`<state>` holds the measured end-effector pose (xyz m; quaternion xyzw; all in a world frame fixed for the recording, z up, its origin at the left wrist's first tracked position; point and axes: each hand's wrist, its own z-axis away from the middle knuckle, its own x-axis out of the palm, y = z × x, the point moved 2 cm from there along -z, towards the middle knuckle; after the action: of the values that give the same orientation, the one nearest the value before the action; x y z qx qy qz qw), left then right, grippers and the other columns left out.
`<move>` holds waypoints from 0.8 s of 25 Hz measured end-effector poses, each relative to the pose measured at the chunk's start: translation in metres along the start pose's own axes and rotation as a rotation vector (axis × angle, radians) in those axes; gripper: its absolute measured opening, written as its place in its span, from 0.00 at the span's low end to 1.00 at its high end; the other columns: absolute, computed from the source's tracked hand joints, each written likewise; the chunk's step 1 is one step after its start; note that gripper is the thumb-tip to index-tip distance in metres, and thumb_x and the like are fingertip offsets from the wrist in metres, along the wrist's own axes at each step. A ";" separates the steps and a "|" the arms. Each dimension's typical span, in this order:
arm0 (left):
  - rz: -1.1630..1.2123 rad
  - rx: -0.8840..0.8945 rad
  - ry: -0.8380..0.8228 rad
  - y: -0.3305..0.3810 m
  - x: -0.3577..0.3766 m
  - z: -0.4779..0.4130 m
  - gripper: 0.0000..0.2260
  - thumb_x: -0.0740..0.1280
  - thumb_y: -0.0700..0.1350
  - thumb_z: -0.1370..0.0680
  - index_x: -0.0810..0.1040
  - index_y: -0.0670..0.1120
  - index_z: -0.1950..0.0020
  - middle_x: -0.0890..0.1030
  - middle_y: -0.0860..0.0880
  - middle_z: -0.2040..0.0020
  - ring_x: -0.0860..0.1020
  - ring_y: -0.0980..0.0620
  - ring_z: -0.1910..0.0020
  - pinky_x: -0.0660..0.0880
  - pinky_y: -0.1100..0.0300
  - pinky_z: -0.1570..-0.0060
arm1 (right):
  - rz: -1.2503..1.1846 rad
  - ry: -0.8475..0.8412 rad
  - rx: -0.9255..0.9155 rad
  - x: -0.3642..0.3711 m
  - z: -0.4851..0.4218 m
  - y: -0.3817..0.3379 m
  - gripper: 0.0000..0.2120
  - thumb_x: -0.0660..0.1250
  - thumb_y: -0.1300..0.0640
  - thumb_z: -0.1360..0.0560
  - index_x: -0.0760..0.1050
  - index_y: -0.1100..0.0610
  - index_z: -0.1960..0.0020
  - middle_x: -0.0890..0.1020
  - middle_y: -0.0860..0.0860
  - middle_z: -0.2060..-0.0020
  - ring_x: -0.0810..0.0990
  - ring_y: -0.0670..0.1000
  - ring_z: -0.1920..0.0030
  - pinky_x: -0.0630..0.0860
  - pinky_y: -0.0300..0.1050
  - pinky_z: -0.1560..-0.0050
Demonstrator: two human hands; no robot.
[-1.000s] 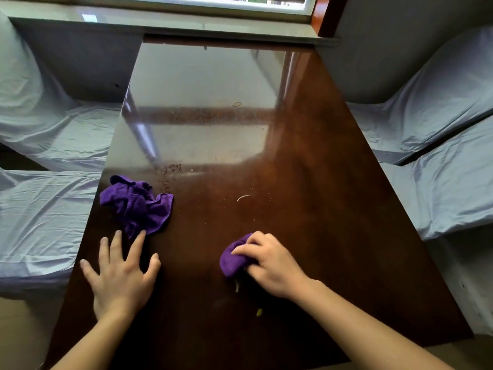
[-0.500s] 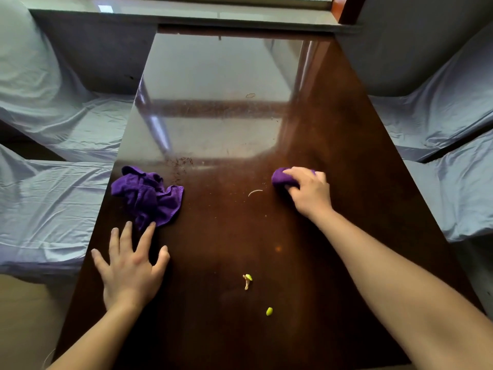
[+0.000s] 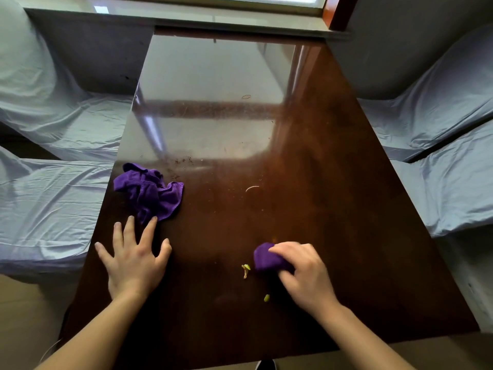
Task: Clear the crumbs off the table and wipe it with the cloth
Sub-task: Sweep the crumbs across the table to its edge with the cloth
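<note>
My right hand (image 3: 302,273) is closed on a small bunched purple cloth (image 3: 265,259), pressed on the dark glossy table (image 3: 333,198) near its front. Just left of that cloth lie yellow-green crumbs (image 3: 245,269), and one more crumb (image 3: 266,298) sits nearer to me. A thin pale curved scrap (image 3: 252,188) and fine dark specks (image 3: 184,161) lie farther up the table. My left hand (image 3: 133,259) rests flat with fingers spread, fingertips touching the edge of a second, crumpled purple cloth (image 3: 150,190) at the table's left side.
Seats draped in pale blue-grey sheets flank the table, on the left (image 3: 45,198) and on the right (image 3: 453,166). A window sill (image 3: 213,21) runs along the far end. A small ring-shaped mark (image 3: 246,96) shows on the reflective far half.
My right hand has swept the small cloth from the table's middle back toward me, stopping beside the yellow-green crumbs. My left hand and the crumpled cloth have stayed put.
</note>
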<state>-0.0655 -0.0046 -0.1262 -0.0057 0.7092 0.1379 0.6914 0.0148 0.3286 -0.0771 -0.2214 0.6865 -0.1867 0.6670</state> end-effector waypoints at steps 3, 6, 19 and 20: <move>0.011 0.003 0.004 -0.001 0.001 -0.001 0.30 0.54 0.64 0.28 0.64 0.59 0.26 0.61 0.42 0.23 0.53 0.42 0.22 0.47 0.30 0.30 | -0.109 0.166 0.277 -0.026 0.007 0.025 0.17 0.71 0.61 0.28 0.80 0.47 0.42 0.83 0.46 0.48 0.81 0.53 0.50 0.77 0.49 0.48; 0.013 0.016 0.007 -0.002 0.001 0.000 0.29 0.54 0.64 0.28 0.63 0.59 0.26 0.61 0.42 0.23 0.52 0.42 0.22 0.46 0.30 0.31 | -0.021 0.181 0.473 -0.030 0.032 0.039 0.14 0.69 0.50 0.24 0.77 0.45 0.38 0.79 0.49 0.49 0.81 0.56 0.51 0.75 0.47 0.54; 0.623 -0.024 0.154 -0.017 -0.028 0.012 0.19 0.63 0.43 0.22 0.74 0.41 0.32 0.75 0.37 0.33 0.69 0.41 0.29 0.58 0.45 0.27 | -0.363 0.276 0.355 0.026 0.030 -0.066 0.09 0.70 0.59 0.26 0.79 0.50 0.47 0.82 0.49 0.55 0.81 0.53 0.55 0.76 0.50 0.54; 0.686 -0.028 0.170 -0.024 -0.031 0.020 0.18 0.61 0.44 0.22 0.76 0.40 0.34 0.77 0.38 0.35 0.71 0.41 0.31 0.62 0.48 0.30 | -0.370 0.278 0.365 0.016 0.028 -0.052 0.08 0.70 0.59 0.26 0.79 0.49 0.49 0.81 0.48 0.55 0.80 0.52 0.54 0.76 0.50 0.53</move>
<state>-0.0397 -0.0296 -0.1004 0.2117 0.7228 0.3708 0.5433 0.0457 0.2776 -0.0625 -0.1913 0.6743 -0.4540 0.5501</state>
